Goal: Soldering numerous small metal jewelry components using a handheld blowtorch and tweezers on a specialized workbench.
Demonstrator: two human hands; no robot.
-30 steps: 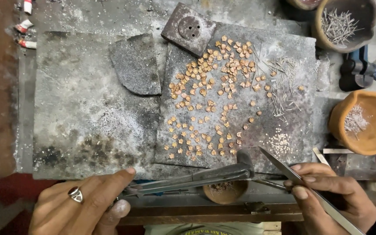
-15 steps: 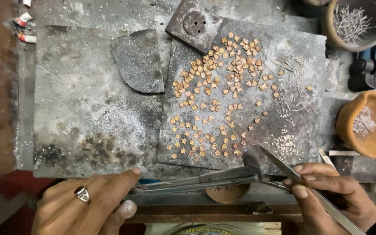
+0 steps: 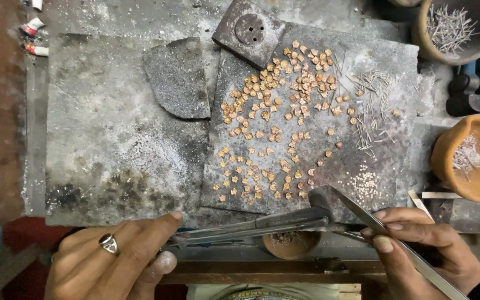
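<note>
From my view much is cut off: my right hand (image 3: 423,244) runs out at the lower edge, and so does the far end of the flat metal tweezers (image 3: 384,233) it pinches between thumb and fingers. Their tip lies at the near edge of the dark slab (image 3: 395,166), just beside a small rounded dark lump (image 3: 322,195) I cannot identify. My left hand (image 3: 112,258), a ring (image 3: 108,243) on one finger, is closed around the end of a long grey metal tool (image 3: 251,226) lying flat along the worktop (image 3: 112,150) front; its grip end is hidden under my fingers. A small round cup (image 3: 287,244) sits half hidden beneath that tool.

The worktop is grey, scorched and dusted with white powder. On the slab lie many small copper-coloured pieces (image 3: 273,116), a scatter of thin wire pins (image 3: 370,105) and tiny pale beads (image 3: 364,183). Two clay bowls (image 3: 473,161) at the right hold more pins; the upper is partly out of frame.
</note>
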